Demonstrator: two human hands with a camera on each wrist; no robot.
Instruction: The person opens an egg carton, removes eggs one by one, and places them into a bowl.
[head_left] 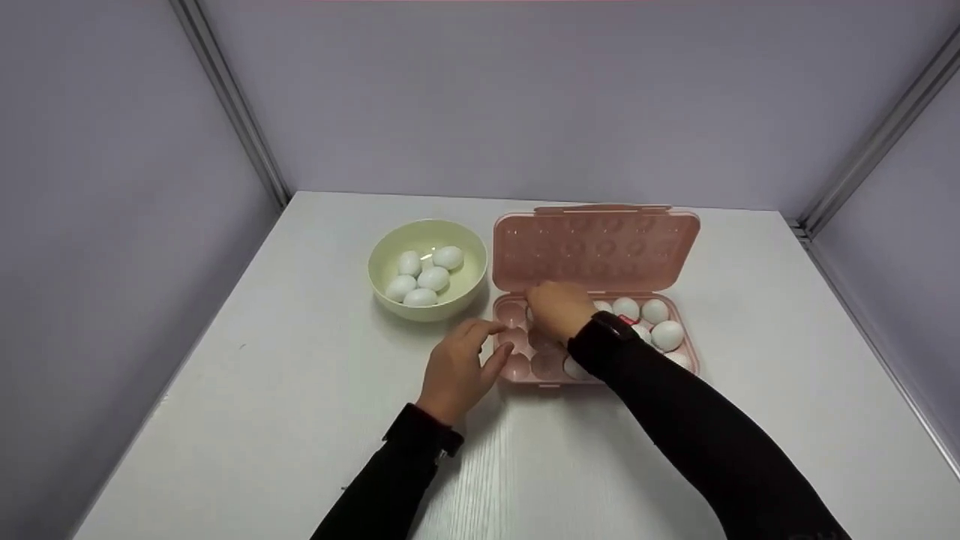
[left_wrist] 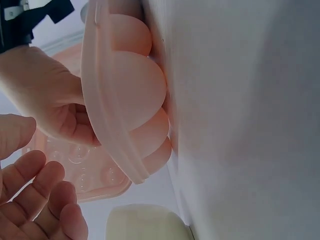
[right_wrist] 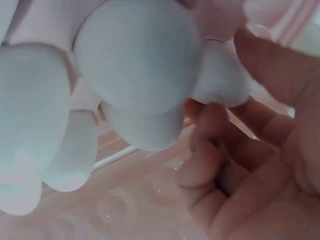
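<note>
A pink egg carton [head_left: 517, 367] lies with its lid [head_left: 592, 251] raised at the back. White eggs [head_left: 667, 335] fill cups on its right side, while cups on the left are bare. My right hand [head_left: 559, 309] reaches into the back row, second column from the left. In the right wrist view its thumb and curled fingers are around an egg [right_wrist: 222, 75] at the cup. My left hand [head_left: 457, 369] is beside the carton's left edge, fingers [left_wrist: 37, 175] loosely bent and holding nothing. The right hand and sleeve hide part of the carton in the head view.
A pale green bowl [head_left: 469, 289] with several white eggs [head_left: 433, 279] stands left of the carton. Both rest on a white table [head_left: 300, 375]. Grey-white panels [head_left: 525, 97] rise behind and at both sides. A small red mark [head_left: 628, 320] shows among the carton's eggs.
</note>
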